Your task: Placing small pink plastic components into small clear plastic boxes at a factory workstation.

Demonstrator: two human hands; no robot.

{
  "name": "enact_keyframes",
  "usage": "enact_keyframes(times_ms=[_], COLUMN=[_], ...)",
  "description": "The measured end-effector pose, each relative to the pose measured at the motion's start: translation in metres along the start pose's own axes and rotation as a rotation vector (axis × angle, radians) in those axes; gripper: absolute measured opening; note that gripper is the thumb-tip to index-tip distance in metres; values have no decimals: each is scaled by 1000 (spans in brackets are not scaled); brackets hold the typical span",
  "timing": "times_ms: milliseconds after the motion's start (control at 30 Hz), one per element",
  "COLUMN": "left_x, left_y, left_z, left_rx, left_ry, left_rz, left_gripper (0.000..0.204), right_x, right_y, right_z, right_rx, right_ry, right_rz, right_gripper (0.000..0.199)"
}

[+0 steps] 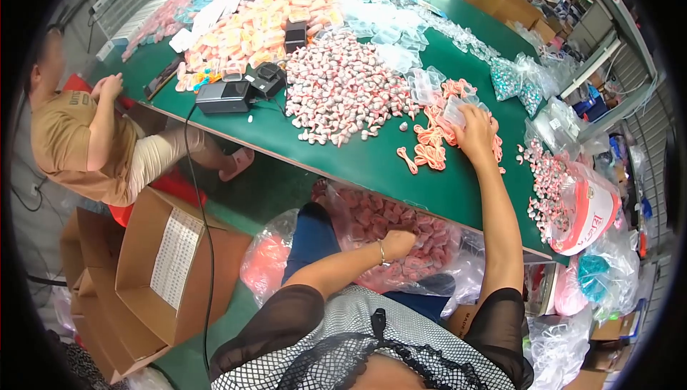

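Observation:
My right hand [475,132] reaches over the green table, its fingers gripping a clear plastic case [455,112]. Under and around it lie bundles of orange cord [431,155]. Below the table edge, my left hand [398,245] is closed above a plastic bag of pink packed pieces [429,236]; what it holds, if anything, is hidden. More clear cases [425,84] lie just left of the right hand. A big heap of small pink and grey pieces [343,89] spreads over the middle of the table.
Orange packed cases [257,25] and clear lids [379,14] pile up behind. A black device [223,95] with a cable sits at the table's edge. Another person [86,125] sits at left, near open cardboard boxes [143,275]. A tipped white-and-red bag [587,207] spills pieces at right.

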State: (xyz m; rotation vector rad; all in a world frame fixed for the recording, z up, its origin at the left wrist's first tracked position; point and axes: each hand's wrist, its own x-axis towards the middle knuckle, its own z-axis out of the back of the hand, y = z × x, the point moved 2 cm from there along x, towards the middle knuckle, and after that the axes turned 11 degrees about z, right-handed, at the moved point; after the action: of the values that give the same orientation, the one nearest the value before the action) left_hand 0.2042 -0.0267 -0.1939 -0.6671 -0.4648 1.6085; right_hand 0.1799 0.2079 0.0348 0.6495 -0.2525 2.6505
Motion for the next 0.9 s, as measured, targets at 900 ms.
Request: enact_keyframes(times_ms=[900], left_x=[46], left_y=[12], left_z=[277], left_rx=[350], left_ry=[-833], left_rz=[0], left_gripper=[9], right_x=[-6], right_y=[7], right_z=[47], right_rx=[362], right_ry=[-31], right_rz=[112], right_gripper=[63])
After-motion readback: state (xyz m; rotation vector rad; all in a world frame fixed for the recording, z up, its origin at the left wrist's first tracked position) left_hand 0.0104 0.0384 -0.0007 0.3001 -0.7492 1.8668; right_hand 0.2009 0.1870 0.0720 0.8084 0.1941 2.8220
